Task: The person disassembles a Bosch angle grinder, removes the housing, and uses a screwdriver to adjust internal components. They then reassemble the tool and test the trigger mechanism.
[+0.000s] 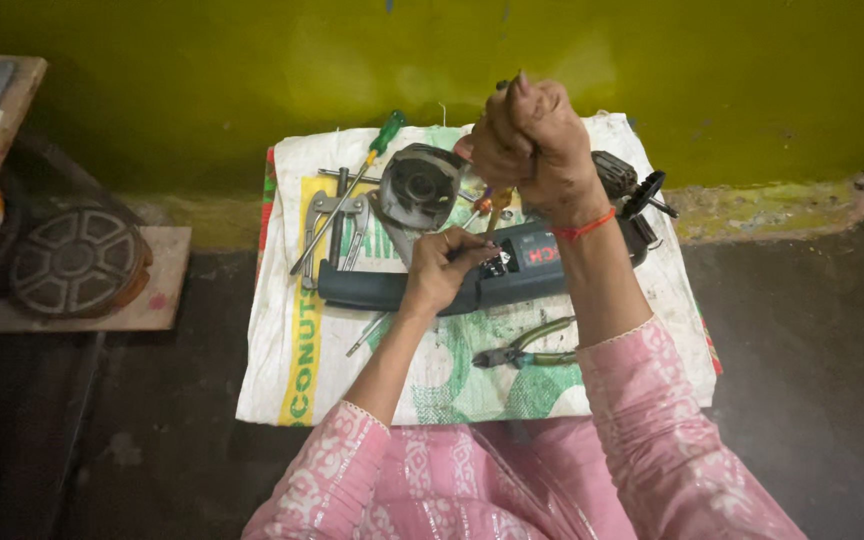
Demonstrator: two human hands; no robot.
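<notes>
Looking down from the head cam: everything sits on a white woven plastic sack with green and yellow print (292,380), spread flat on a dark, scuffed concrete floor (802,380). Right behind the sack is a yellow-green painted wall (202,70) with a chipped, grimy base. Left of the sack there's a round ribbed metal disc (74,260) on a pale wooden board (157,300).

Across the middle of the sack lies the long dark blue-grey plastic body of an angle grinder (372,288), smooth and tube-shaped, with its housing opened about halfway along. The left hand (442,268) rests on top of it there, its grip pinching down at the open spot, fingers curled on the small metal parts inside. The right hand (532,135) is raised over the grinder's far side, its grip a tight fist around the handle of a thin screwdriver with an orange collar (492,208), shaft pointing down into the grinder. There's a red thread band on that wrist, and both sleeves are pink patterned cloth.

Behind the grinder, toward the wall: a grey round metal guard (420,185), a green-handled screwdriver (377,145) lying slantwise, and some steel pliers-type tools (327,225). On the near side of the grinder sit green-handled pliers (527,350). At the grinder's right end there's a black toothed part (642,195).
</notes>
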